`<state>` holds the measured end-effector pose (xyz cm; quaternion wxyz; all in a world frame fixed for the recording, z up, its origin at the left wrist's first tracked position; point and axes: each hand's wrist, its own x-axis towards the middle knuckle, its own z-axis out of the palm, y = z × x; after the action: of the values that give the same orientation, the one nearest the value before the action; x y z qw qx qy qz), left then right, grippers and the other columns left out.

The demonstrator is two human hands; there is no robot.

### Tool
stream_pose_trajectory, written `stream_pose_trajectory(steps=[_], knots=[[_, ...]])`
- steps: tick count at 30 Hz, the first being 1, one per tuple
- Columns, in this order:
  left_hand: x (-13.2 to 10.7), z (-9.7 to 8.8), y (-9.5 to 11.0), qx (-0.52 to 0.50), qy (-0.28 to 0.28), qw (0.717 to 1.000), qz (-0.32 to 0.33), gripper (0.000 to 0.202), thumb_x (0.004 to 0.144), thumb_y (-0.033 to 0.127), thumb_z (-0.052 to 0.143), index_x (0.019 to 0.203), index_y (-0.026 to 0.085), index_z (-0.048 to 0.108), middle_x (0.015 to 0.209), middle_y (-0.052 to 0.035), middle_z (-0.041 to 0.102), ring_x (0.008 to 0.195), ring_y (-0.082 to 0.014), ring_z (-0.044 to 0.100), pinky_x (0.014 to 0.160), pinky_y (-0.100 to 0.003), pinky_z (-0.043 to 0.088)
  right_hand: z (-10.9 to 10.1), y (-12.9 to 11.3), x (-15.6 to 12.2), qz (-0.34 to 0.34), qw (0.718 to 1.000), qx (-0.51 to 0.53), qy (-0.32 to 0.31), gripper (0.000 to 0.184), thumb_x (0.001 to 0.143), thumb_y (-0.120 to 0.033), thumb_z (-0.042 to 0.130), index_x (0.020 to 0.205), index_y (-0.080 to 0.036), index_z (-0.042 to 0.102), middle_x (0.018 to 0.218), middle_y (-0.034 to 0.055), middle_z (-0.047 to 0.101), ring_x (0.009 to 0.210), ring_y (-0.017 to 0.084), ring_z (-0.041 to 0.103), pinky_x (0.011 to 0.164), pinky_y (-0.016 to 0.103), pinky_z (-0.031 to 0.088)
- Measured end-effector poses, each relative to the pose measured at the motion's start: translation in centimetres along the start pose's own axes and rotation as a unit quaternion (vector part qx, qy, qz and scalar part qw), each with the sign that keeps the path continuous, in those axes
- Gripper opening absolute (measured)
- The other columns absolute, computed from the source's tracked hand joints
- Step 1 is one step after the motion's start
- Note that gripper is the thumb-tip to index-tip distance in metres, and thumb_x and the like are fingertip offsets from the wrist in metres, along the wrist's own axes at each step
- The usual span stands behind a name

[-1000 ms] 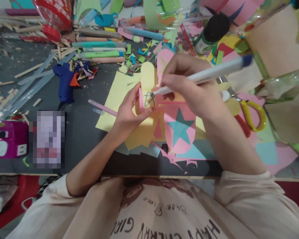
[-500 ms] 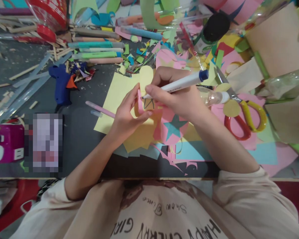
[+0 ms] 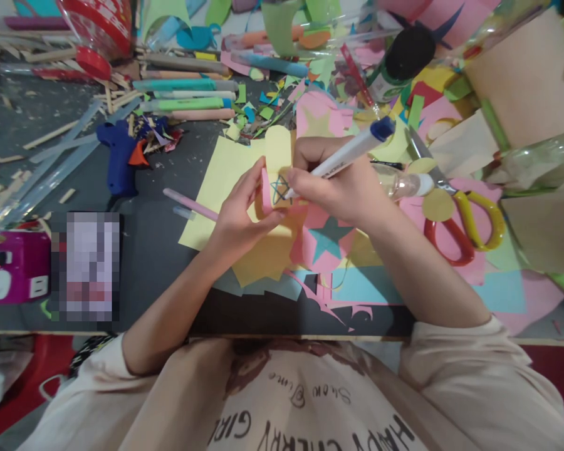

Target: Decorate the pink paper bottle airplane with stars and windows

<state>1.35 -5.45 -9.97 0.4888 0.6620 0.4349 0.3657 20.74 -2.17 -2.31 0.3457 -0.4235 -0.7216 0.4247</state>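
Observation:
My right hand (image 3: 333,178) is closed around a white marker (image 3: 343,156) with a blue end. Its tip touches a small yellow paper piece (image 3: 278,147) that has a pink edge, on which a dark star outline is drawn. Thumb and fingers of my left hand (image 3: 247,213) grip this paper at its left and lower edges. Beneath both hands lie yellow sheets (image 3: 207,194). Close below my right hand is a pink paper piece with a teal star (image 3: 331,239) on it. A pink pen (image 3: 190,203) lies left of my left hand.
To the left are a blue glue gun (image 3: 117,156), a phone (image 3: 89,266) and a purple box (image 3: 16,266). Scissors with red and yellow handles (image 3: 489,219) lie at the right. Several markers (image 3: 188,103), paper scraps and a dark-lidded jar (image 3: 399,62) fill the back.
The marker tip has moved right and slightly down across the yellow paper. More lines show, now forming a star outline. My left hand stays nearly in place.

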Motion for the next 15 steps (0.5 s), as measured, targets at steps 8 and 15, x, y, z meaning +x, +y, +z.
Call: stream_pose_trajectory(steps=[8, 15], knots=[[0.08, 0.09, 0.19, -0.014, -0.006, 1.0, -0.014, 0.082, 0.086, 0.057, 0.074, 0.155, 0.032, 0.039, 0.167, -0.0078, 0.036, 0.152, -0.0354, 0.04, 0.124, -0.053, 0.04, -0.23, -0.27, -0.02, -0.002, 0.999, -0.02, -0.033, 0.036, 0.078, -0.01, 0.058, 0.06, -0.023, 0.031, 0.058, -0.0056, 0.029, 0.061, 0.011, 0.032, 0.057, 0.027, 0.032], [-0.08, 0.18, -0.07, 0.002, 0.006, 1.0, 0.001, 0.081, 0.083, 0.058, 0.077, 0.151, 0.032, 0.041, 0.158, -0.0095, 0.047, 0.144, -0.0361, 0.05, 0.119, -0.053, 0.047, -0.13, 0.36, 0.27, -0.017, 0.991, 0.061, 0.116, 0.033, 0.085, -0.011, 0.054, 0.058, -0.023, 0.038, 0.055, -0.0053, 0.047, 0.053, 0.009, 0.044, 0.055, 0.026, 0.038]])
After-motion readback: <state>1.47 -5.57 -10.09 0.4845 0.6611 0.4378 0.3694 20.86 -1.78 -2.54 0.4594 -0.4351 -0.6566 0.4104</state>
